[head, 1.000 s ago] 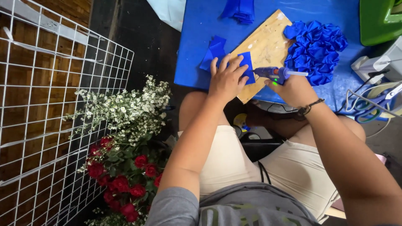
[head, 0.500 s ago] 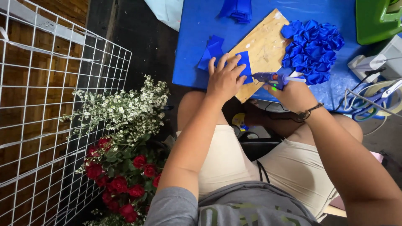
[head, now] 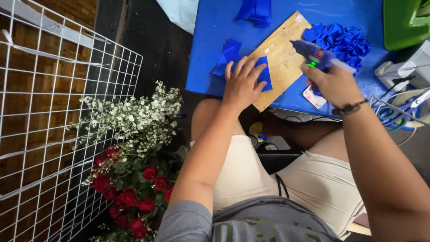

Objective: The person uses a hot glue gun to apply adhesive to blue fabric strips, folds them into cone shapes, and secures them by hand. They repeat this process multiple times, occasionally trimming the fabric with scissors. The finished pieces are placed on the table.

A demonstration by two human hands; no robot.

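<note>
The left hand (head: 244, 85) lies flat, fingers spread wide, pressing a blue ribbon piece (head: 264, 74) onto the board (head: 282, 54). It grips nothing; the open palm seems there to pin the ribbon so it cannot slide or curl. The board sits at an angle on the blue counter (head: 210, 49), its near corner jutting past the counter's near edge, and looks to serve as a shield that keeps glue off the cloth.

The right hand (head: 333, 83) has its fingers wrapped tight round the grip of a glue gun (head: 316, 56), held just above the board's right edge with the nozzle pointing far-left, clear of the ribbon and of the left hand's fingers.

Just right of the board, a heap of blue rosettes (head: 342, 40) rests on the counter within the right hand's reach. More ribbon scraps (head: 228, 56) lie at the board's left edge, beside the left hand, and a folded stack (head: 257, 11) sits at the far side. A green tub (head: 405, 22) stands at the far right.

On the floor to the left, red roses (head: 130, 192) and white sprigs (head: 134, 116) stand beside a white wire grid (head: 58, 125), well apart from the counter.
</note>
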